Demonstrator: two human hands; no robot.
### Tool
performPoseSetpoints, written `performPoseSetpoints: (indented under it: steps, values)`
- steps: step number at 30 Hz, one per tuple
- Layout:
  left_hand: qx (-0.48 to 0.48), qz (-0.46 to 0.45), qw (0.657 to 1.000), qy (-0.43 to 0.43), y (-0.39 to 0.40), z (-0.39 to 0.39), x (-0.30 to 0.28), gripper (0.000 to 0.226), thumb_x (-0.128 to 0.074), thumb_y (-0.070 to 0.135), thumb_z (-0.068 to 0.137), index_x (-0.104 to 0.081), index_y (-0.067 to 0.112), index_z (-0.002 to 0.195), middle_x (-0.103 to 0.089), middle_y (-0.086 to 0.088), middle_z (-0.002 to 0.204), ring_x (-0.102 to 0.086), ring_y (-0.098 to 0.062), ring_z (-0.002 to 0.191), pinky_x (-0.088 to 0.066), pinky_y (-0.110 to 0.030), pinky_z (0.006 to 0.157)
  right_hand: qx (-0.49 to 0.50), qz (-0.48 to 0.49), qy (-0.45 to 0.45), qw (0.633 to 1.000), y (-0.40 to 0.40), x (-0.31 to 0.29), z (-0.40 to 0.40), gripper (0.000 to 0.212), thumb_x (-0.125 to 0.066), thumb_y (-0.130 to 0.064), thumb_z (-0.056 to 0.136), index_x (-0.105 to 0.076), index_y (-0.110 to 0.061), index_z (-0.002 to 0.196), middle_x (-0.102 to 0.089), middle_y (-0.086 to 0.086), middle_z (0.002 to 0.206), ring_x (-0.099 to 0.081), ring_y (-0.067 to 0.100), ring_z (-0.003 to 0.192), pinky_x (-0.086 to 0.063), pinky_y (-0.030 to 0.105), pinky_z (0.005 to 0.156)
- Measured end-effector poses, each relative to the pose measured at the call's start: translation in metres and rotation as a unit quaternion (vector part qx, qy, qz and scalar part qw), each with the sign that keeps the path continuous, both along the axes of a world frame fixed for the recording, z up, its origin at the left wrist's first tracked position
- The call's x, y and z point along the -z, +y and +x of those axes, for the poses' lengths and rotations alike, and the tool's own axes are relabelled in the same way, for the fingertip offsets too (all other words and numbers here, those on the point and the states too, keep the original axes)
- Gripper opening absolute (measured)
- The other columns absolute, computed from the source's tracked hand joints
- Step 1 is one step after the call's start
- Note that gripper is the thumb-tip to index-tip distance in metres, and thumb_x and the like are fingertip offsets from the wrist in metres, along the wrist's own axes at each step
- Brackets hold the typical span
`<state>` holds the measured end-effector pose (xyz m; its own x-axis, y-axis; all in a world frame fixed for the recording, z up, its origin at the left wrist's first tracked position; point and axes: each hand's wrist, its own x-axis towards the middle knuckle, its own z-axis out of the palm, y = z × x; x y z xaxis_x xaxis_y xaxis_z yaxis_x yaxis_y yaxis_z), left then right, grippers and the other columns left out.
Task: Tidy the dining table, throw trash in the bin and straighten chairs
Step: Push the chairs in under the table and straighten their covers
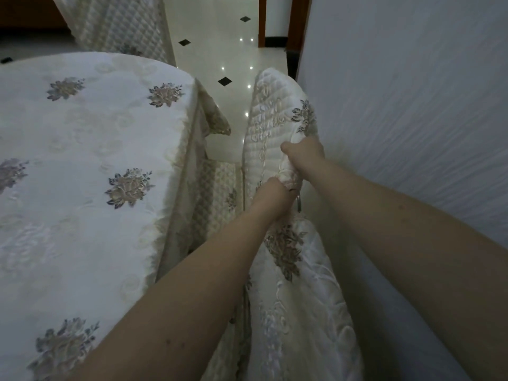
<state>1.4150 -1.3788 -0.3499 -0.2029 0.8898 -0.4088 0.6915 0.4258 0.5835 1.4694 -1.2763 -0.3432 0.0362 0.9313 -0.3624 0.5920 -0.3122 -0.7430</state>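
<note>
A dining chair (270, 125) in a quilted white cover with grey-gold flowers stands just right of the dining table (90, 166), its back seen from above. My left hand (270, 189) grips the top edge of the chair back, closer to me. My right hand (302, 152) holds the same edge a little farther along, fabric bunched between the two hands. The chair seat (220, 188) shows in the gap beside the table's hanging cloth. The table wears a white cloth with the same flower pattern.
A white textured wall (412, 119) runs close along the chair's right side. Another covered chair (115, 26) stands at the table's far end. Glossy white floor tiles (220, 50) with black diamonds lead to a dark door frame (262, 20).
</note>
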Motion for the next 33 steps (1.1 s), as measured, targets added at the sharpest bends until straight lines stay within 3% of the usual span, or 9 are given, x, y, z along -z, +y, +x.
performPoseSetpoints:
  steps: [3, 7, 13, 18, 26, 31, 33]
  values:
    - [0.013, -0.009, 1.000, 0.002, 0.006, 0.002, -0.004, 0.032, -0.048, 0.024, 0.094, -0.054, 0.000, 0.115, -0.059, -0.020, 0.115, -0.058, -0.034, 0.101, -0.041, -0.033, 0.073, 0.004, 0.014, 0.006, 1.000, 0.004, -0.002, 0.002, 0.057, -0.065, -0.031, 0.080, -0.050, -0.001, 0.126, -0.058, 0.015, 0.123, -0.057, 0.033, 0.107, -0.045, 0.031, 0.075]
    - [0.033, -0.010, 0.999, 0.020, 0.003, 0.001, -0.007, 0.032, -0.049, 0.023, 0.094, -0.055, -0.002, 0.113, -0.059, -0.020, 0.114, -0.057, -0.034, 0.101, -0.042, -0.034, 0.074, 0.012, 0.021, -0.001, 1.000, -0.003, -0.007, 0.003, 0.060, -0.065, -0.035, 0.078, -0.048, -0.005, 0.127, -0.058, 0.013, 0.122, -0.058, 0.033, 0.106, -0.049, 0.039, 0.087]
    - [0.059, -0.001, 0.997, 0.039, -0.010, 0.001, -0.011, 0.032, -0.047, 0.022, 0.095, -0.052, -0.002, 0.115, -0.057, -0.022, 0.116, -0.056, -0.035, 0.103, -0.043, -0.037, 0.079, 0.012, 0.021, -0.017, 1.000, -0.014, -0.009, 0.009, 0.059, -0.065, -0.036, 0.078, -0.050, -0.003, 0.123, -0.060, 0.013, 0.118, -0.059, 0.033, 0.105, -0.050, 0.037, 0.085]
    - [0.021, 0.000, 1.000, -0.004, -0.009, 0.002, -0.002, 0.038, -0.055, 0.032, 0.089, -0.051, 0.003, 0.114, -0.060, -0.016, 0.112, -0.045, -0.022, 0.080, -0.034, -0.029, 0.068, 0.011, 0.033, 0.002, 0.999, -0.013, -0.008, 0.019, 0.056, -0.068, -0.033, 0.074, -0.057, -0.002, 0.120, -0.064, 0.014, 0.116, -0.062, 0.032, 0.101, -0.053, 0.040, 0.086]
    - [0.023, -0.003, 1.000, 0.001, -0.009, 0.003, -0.004, 0.039, -0.058, 0.031, 0.089, -0.050, 0.002, 0.113, -0.058, -0.016, 0.111, -0.045, -0.024, 0.083, -0.034, -0.029, 0.068, 0.007, 0.033, -0.007, 0.999, -0.011, -0.007, 0.018, 0.056, -0.066, -0.031, 0.081, -0.050, 0.000, 0.125, -0.058, 0.016, 0.123, -0.058, 0.032, 0.108, -0.048, 0.034, 0.085]
    - [0.029, 0.006, 1.000, 0.003, -0.009, 0.004, -0.002, 0.033, -0.059, 0.030, 0.088, -0.051, 0.002, 0.104, -0.054, -0.012, 0.095, -0.056, -0.030, 0.094, -0.035, -0.029, 0.067, 0.014, 0.029, -0.018, 0.999, -0.013, -0.003, 0.017, 0.056, -0.064, -0.033, 0.081, -0.051, -0.003, 0.126, -0.058, 0.014, 0.125, -0.057, 0.032, 0.108, -0.046, 0.033, 0.084]
    - [0.035, 0.008, 0.999, 0.008, -0.011, 0.004, 0.000, 0.036, -0.059, 0.030, 0.088, -0.050, 0.001, 0.107, -0.057, -0.015, 0.103, -0.056, -0.030, 0.096, -0.034, -0.029, 0.067, 0.021, 0.034, -0.012, 0.999, -0.014, 0.001, 0.018, 0.050, -0.064, -0.031, 0.081, -0.054, -0.004, 0.122, -0.060, 0.013, 0.122, -0.058, 0.031, 0.107, -0.045, 0.031, 0.082]
